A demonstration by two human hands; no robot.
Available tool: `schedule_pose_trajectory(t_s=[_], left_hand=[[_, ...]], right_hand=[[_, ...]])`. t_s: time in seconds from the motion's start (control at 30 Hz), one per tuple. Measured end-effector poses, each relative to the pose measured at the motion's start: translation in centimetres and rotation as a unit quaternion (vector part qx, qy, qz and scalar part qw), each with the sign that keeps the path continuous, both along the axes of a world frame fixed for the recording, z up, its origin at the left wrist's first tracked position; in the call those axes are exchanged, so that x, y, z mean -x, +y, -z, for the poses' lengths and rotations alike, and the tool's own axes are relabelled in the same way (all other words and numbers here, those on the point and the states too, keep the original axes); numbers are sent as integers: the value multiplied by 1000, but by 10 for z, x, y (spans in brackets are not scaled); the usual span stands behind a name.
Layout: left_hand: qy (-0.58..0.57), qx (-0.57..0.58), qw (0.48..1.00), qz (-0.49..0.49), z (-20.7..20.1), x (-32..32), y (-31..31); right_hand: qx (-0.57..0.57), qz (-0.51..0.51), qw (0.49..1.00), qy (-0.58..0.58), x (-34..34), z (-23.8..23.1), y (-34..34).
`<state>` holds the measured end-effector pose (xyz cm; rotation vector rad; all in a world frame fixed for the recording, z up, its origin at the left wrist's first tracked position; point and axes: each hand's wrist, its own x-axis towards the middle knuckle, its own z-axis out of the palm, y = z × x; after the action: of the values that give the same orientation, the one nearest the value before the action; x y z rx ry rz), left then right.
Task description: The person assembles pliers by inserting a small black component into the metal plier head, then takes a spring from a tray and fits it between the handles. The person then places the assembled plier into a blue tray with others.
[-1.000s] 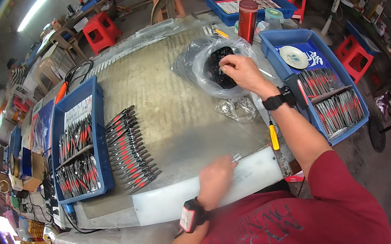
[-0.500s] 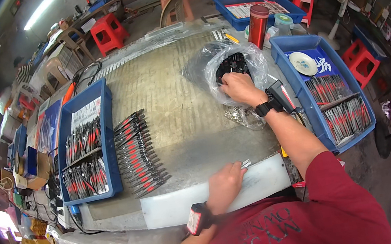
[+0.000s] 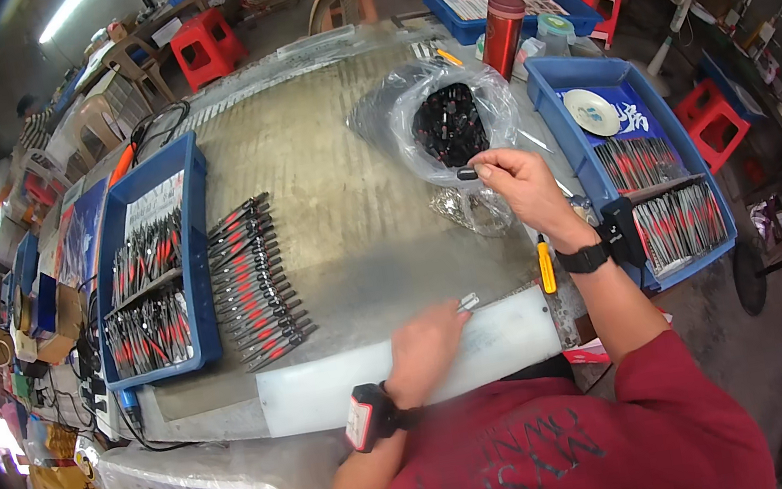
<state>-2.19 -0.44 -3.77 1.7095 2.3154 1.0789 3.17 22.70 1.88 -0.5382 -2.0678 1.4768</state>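
My right hand (image 3: 527, 192) pinches a small black plastic piece (image 3: 467, 173) just off the near rim of a clear plastic bag (image 3: 407, 146). Many similar black pieces (image 3: 450, 122) fill that bag. Over the white board (image 3: 322, 388) at the near table edge, my left hand (image 3: 427, 348) is closed on a small silver metal piece (image 3: 467, 302), whose end sticks out past the fingertips. A smaller clear bag of metal parts (image 3: 475, 210) lies beside the large one. Left of centre, slim black-and-red tools (image 3: 253, 280) lie in a column on the table.
Blue trays with rows of black-and-red tools stand left (image 3: 208, 302) and right (image 3: 541, 100); a small white dish (image 3: 592, 112) sits in the right one. A red flask (image 3: 503, 33) stands behind the bag. Near my right forearm lies a yellow-handled tool (image 3: 546, 267).
My right hand has come out of the bag toward me, now with a black piece in its fingertips. My left hand stays over the white board with the metal piece. The view has shifted slightly.
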Motion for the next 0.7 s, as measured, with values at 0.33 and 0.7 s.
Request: schedule_pose_trajectory(t_s=[0.33,0.7], left_hand=[[17,-79,997,-19,-32,-1,-9],[30,-74,997,4,-38,-13,-13]], right_hand=[[151,-50,987,16,-70,1,-57],[-6,-70,997,14,-101,9,-74]])
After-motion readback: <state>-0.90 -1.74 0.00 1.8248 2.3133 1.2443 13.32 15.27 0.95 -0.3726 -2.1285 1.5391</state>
